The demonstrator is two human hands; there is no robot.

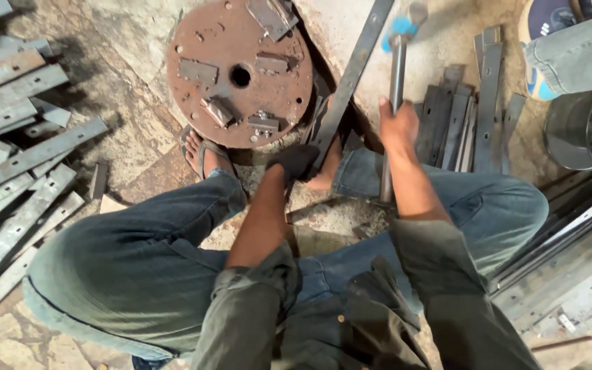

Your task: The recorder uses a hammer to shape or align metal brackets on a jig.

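Observation:
My left hand (pixel 294 163), in a dark glove, grips the near end of a long flat steel bar (pixel 354 68) that slants up over a pale stone block (pixel 340 31). My right hand (pixel 397 127) is closed around the metal handle of a hammer (pixel 397 75), whose blurred head with a blue patch is raised at the top of the view. A rusty round steel plate (pixel 240 72) with small welded blocks and a centre hole lies just left of the bar. I squat with both knees spread, in jeans.
Several grey flat bars with holes (pixel 15 178) lie piled at the left. More cut strips (pixel 471 116) stand to the right of the hammer, and long steel sections (pixel 570 253) lie at the lower right. Another person's leg and shoe (pixel 549 48) are at the top right.

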